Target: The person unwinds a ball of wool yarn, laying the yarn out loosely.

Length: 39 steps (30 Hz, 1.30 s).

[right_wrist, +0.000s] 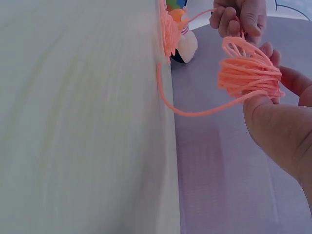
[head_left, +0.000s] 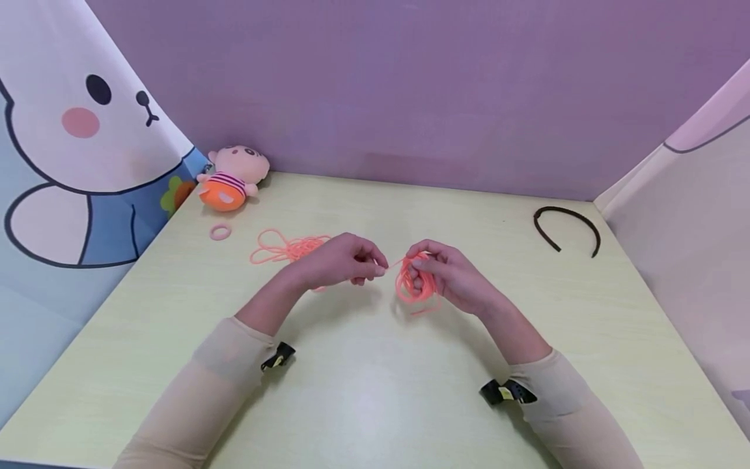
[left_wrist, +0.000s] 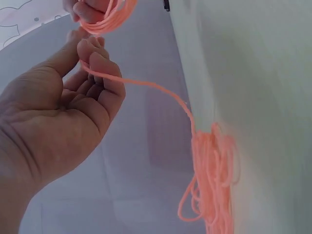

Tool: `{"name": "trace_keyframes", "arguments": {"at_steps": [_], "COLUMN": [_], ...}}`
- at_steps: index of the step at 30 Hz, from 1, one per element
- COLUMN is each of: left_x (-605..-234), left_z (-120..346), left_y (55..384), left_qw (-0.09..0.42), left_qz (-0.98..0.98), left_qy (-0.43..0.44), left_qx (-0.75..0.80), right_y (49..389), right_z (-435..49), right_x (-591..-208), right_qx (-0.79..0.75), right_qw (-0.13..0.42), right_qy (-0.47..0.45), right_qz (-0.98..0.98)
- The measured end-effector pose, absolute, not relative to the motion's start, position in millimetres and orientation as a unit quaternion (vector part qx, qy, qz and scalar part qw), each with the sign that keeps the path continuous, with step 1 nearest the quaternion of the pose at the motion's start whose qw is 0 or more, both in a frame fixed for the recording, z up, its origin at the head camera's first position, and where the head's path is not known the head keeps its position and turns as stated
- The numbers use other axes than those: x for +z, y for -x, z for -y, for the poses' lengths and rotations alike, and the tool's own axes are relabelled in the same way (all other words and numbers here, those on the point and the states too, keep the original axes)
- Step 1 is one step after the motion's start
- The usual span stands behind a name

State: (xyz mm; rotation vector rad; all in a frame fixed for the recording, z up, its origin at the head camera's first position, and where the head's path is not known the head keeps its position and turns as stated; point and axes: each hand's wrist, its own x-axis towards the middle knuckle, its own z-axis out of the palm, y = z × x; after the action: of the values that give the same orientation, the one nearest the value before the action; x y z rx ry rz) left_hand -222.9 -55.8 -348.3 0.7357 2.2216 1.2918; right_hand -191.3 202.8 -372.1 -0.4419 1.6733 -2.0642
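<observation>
My right hand (head_left: 454, 277) holds a wound bundle of coral-orange cord (right_wrist: 249, 75), its loops wrapped about the fingers, with a loose tail hanging below. To its left, my left hand (head_left: 342, 260) pinches the running strand between thumb and fingertips. A short length of cord spans the small gap between the two hands. From the left fingers the strand (left_wrist: 151, 84) drops to a loose pile of the same cord (left_wrist: 214, 180), which lies on the table behind the left hand and is partly covered by it in the head view.
A plush toy (head_left: 231, 179) in orange shorts sits at the table's back left corner, with a pink ring (head_left: 220, 232) in front of it. A black curved band (head_left: 567, 210) lies at the right rear. Purple cloth (head_left: 410, 98) rises behind the pale table (head_left: 375, 391).
</observation>
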Motion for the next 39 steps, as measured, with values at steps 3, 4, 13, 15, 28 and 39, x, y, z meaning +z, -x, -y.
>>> {"name": "trace_keyframes", "arguments": {"at_steps": [3, 4, 13, 15, 28, 39], "left_x": [-345, -344, -336, -334, -329, -335], "left_z": [59, 61, 72, 74, 94, 115], "left_y": [224, 224, 228, 229, 237, 253], "left_qw": [0.234, 0.23, 0.186, 0.182, 0.167, 0.136], "left_qz": [-0.824, -0.831, -0.86, -0.858, -0.867, -0.886], "left_qy": [-0.268, -0.266, -0.24, -0.236, -0.183, -0.119], "left_qx": [0.441, 0.43, 0.41, 0.42, 0.432, 0.426], "right_y": [191, 191, 193, 193, 196, 195], "right_z": [-203, -203, -203, -203, -204, -204], "right_x": [-372, -372, -373, -373, -373, -372], "right_qx": [-0.748, -0.748, -0.755, -0.759, -0.784, -0.786], "right_qw": [0.218, 0.216, 0.194, 0.185, 0.151, 0.155], "right_qy": [0.158, 0.158, 0.125, 0.115, 0.064, 0.066], "right_qz": [-0.607, -0.608, -0.613, -0.614, -0.599, -0.595]}}
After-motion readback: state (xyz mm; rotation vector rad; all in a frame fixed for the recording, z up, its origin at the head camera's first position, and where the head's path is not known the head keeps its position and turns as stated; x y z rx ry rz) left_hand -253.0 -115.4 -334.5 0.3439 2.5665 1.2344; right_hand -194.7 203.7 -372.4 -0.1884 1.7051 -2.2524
